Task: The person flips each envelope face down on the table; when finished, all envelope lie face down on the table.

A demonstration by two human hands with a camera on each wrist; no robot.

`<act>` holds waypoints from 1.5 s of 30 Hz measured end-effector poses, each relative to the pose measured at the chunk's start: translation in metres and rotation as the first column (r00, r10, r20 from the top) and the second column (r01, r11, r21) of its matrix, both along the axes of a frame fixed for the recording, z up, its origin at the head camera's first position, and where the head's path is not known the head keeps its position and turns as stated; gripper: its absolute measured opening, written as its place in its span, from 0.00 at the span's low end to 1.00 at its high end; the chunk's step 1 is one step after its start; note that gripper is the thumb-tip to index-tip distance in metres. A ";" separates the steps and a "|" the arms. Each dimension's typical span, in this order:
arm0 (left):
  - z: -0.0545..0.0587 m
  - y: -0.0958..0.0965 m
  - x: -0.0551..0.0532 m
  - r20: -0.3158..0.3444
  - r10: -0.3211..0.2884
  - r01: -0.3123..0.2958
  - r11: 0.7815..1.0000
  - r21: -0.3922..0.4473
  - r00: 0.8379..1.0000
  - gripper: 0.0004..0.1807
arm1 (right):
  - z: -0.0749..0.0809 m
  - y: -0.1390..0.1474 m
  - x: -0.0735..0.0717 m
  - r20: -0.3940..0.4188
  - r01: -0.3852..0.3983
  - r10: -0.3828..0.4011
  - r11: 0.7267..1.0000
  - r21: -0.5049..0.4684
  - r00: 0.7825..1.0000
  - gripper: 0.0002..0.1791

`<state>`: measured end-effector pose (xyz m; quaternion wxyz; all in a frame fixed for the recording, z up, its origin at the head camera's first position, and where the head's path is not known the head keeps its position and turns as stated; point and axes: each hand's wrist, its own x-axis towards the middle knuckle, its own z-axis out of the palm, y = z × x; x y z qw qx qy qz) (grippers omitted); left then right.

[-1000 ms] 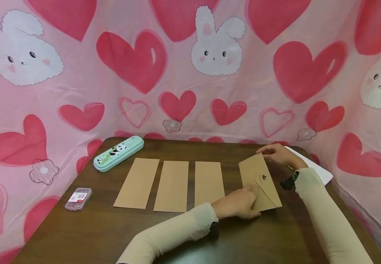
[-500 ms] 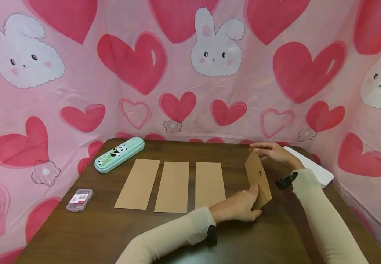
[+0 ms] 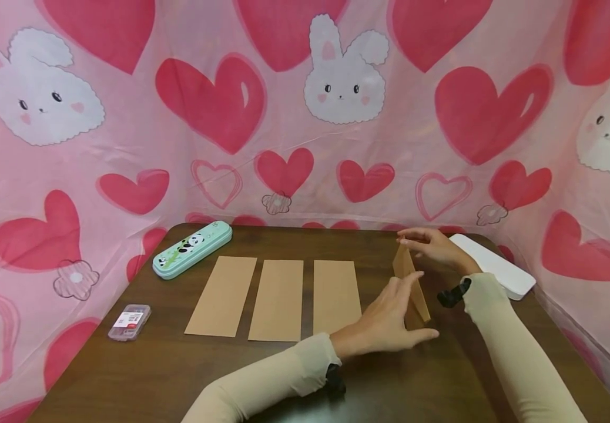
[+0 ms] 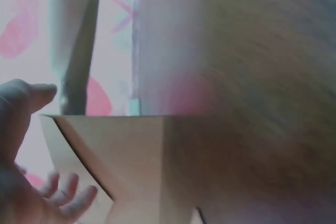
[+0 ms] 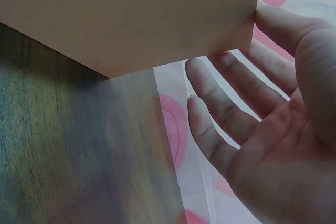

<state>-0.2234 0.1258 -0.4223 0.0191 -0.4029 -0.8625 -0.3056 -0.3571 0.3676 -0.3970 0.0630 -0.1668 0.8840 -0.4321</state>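
Note:
A brown kraft envelope [image 3: 404, 263] stands on edge at the right of the table, its face turned left. At its far end my right hand [image 3: 437, 247] pinches the edge; the right wrist view shows the thumb on the edge of the envelope [image 5: 136, 19] and the fingers near its corner. My left hand [image 3: 381, 323] is beside the near part, fingers extended and thumb spread away. In the left wrist view the flap's slanted edge shows on the envelope [image 4: 126, 156], with the left fingers [image 4: 68, 198] in front of it.
Three flat brown paper rectangles lie in a row: a left one [image 3: 221, 296], a middle one [image 3: 276, 299] and a right one [image 3: 335, 294]. A mint panda pencil case [image 3: 193, 249] sits back left, a small clear plastic box [image 3: 129, 322] front left. Behind the right wrist lies a white object [image 3: 495, 264].
The envelope has swung from leaning with its printed flap side in sight to nearly upright, edge-on. My left hand has let go of it and spread its thumb; the right hand moved slightly left.

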 end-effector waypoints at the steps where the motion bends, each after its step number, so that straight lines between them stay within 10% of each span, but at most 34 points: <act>1: 0.002 0.001 0.000 -0.038 -0.017 0.018 0.999 0.027 0.999 0.50 | 0.000 0.000 0.000 -0.005 0.003 -0.003 1.000 0.004 1.000 0.26; 9: 0.006 0.007 -0.001 -0.245 -0.044 0.053 0.998 0.030 0.968 0.16 | 0.000 0.000 -0.001 -0.013 -0.012 0.012 1.000 0.010 1.000 0.25; 20: 0.002 0.004 -0.003 -0.213 -0.087 0.098 0.994 0.041 0.973 0.16 | -0.032 -0.011 0.004 0.014 -0.045 0.045 0.999 0.021 0.999 0.20; 27: 0.006 0.002 -0.006 -0.245 -0.100 0.105 0.994 0.008 0.964 0.18 | -0.048 -0.022 0.009 0.188 0.045 -0.036 0.998 -0.046 0.982 0.21; 37: 0.006 -0.014 -0.009 -0.294 -0.075 0.093 0.994 0.049 0.953 0.18 | -0.033 -0.015 0.000 0.094 0.022 -0.022 1.000 -0.008 0.995 0.16; 45: 0.004 -0.044 -0.013 -0.195 -0.020 0.022 1.000 0.011 0.981 0.24 | -0.025 0.008 0.005 0.094 0.148 -0.142 0.987 -0.060 0.985 0.25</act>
